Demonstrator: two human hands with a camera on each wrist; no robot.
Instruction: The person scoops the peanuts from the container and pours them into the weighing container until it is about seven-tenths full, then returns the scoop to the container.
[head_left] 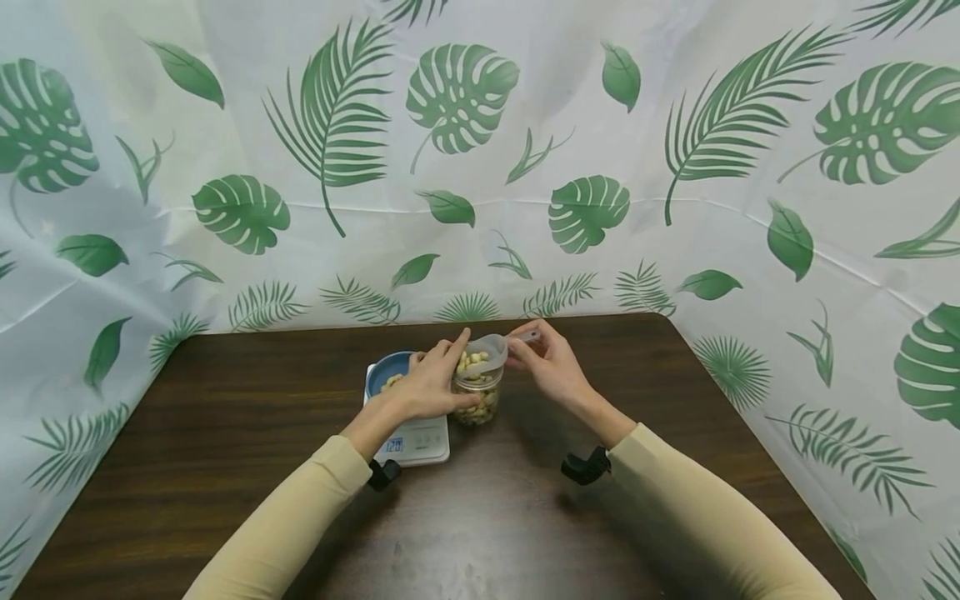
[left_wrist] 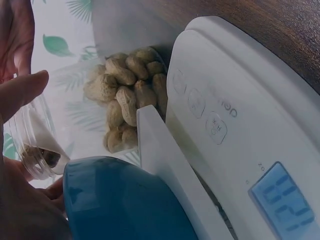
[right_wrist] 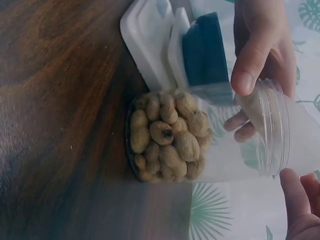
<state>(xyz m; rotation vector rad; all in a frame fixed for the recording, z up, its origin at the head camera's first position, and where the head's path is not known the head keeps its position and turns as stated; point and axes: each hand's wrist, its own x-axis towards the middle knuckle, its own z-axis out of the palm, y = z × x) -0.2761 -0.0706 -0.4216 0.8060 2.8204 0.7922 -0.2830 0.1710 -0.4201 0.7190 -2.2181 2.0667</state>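
Note:
My left hand [head_left: 429, 383] grips a clear jar [right_wrist: 227, 162] around its neck, thumb on the near side and fingers on the far side. Unshelled peanuts [right_wrist: 172, 145] fill the jar's lower half. A translucent scoop [head_left: 492, 351] sits tilted in the jar's mouth, with some peanuts showing beside it. The scoop's handle is pinched between the thumb and fingers of my right hand [head_left: 553, 364]. Left of the jar, a blue bowl [left_wrist: 120, 200] holding a few peanuts stands on a white kitchen scale [head_left: 423, 448]; my left hand partly covers the bowl.
The scale's lit display [left_wrist: 282, 200] faces the near side of the dark wooden table [head_left: 247, 433]. A white leaf-patterned sheet [head_left: 480, 183] hangs behind the table and along its sides. Black wrist cameras are strapped under both forearms.

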